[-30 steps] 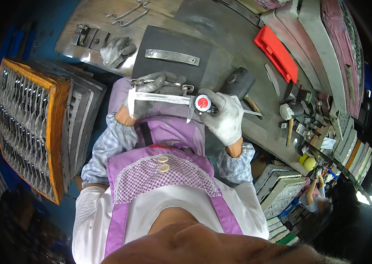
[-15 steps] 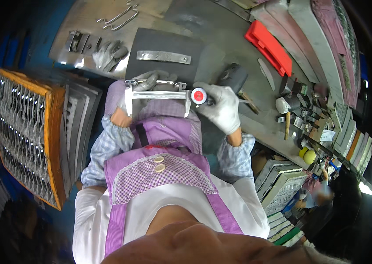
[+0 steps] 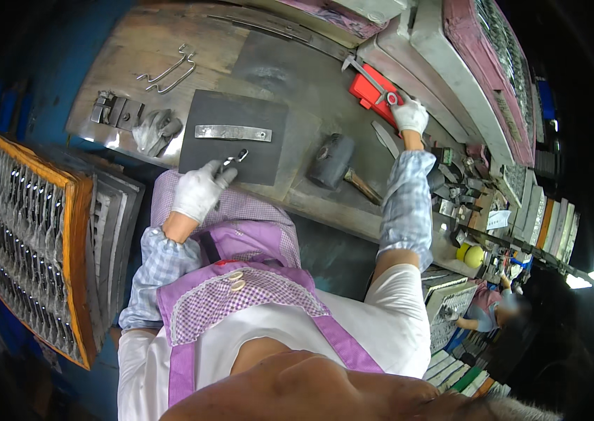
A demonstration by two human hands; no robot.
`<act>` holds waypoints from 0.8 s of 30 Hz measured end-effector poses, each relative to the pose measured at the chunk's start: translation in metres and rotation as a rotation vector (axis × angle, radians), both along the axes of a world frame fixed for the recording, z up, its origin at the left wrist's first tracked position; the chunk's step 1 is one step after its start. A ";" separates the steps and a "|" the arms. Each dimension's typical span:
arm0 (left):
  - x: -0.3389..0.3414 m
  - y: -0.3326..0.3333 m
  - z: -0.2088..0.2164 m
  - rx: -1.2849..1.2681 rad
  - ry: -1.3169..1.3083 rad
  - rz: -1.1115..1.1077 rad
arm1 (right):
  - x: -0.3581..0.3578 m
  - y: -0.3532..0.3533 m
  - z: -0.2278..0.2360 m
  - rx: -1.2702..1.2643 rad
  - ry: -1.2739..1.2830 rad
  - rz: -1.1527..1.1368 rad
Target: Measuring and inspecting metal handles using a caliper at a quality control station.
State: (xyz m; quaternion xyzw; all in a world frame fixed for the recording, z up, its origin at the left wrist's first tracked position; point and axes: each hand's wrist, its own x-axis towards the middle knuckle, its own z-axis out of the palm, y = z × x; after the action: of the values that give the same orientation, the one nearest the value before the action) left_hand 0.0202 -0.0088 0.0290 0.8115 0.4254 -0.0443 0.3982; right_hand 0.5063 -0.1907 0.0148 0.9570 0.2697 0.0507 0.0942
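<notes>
My gloved left hand (image 3: 199, 189) is closed on a small shiny metal piece (image 3: 234, 161) over the near edge of a dark plate (image 3: 241, 111); its full shape does not show. A curved metal strip (image 3: 233, 133) lies on that plate. At the far right, my gloved right hand (image 3: 411, 116) is closed on a dial caliper (image 3: 370, 77), gripping it near the dial. The caliper is over a red case (image 3: 363, 91), its jaws toward the far left; whether it touches the case I cannot tell.
A black mallet (image 3: 331, 161) lies between my arms. Bent metal rods (image 3: 172, 69), metal blocks (image 3: 116, 111) and a crumpled glove (image 3: 154, 132) are at left. An orange-framed rack (image 3: 81, 266) stands beside the bench. Another person (image 3: 490, 309) works at right.
My right hand has carried the caliper from in front of me to the red case at far right. The caliper has come off the metal piece, which stays in my left hand.
</notes>
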 end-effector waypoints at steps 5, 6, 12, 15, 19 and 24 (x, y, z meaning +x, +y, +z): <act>-0.011 -0.008 -0.010 0.228 -0.250 -0.345 | -0.199 0.049 0.069 0.729 0.309 0.615; -0.006 -0.005 0.002 0.203 -0.247 -0.409 | -0.238 0.052 0.070 0.759 0.436 0.807; -0.009 0.013 -0.002 0.310 -0.454 -0.073 | -0.326 0.074 0.011 0.588 0.988 0.652; -0.020 0.034 -0.024 0.372 -0.385 0.187 | -0.325 0.102 0.015 1.074 1.216 0.082; -0.022 0.035 -0.031 0.256 -0.408 0.253 | -0.327 0.113 0.003 0.895 0.904 0.240; 0.004 0.040 -0.042 0.416 -0.423 0.042 | -0.305 0.110 -0.002 0.882 0.900 0.286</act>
State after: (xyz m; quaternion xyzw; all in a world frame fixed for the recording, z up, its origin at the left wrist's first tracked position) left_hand 0.0247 0.0315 -0.0134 0.8580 0.3494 0.2223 0.3039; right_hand 0.2014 -0.0803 0.0132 0.7881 0.3616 -0.2372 -0.4380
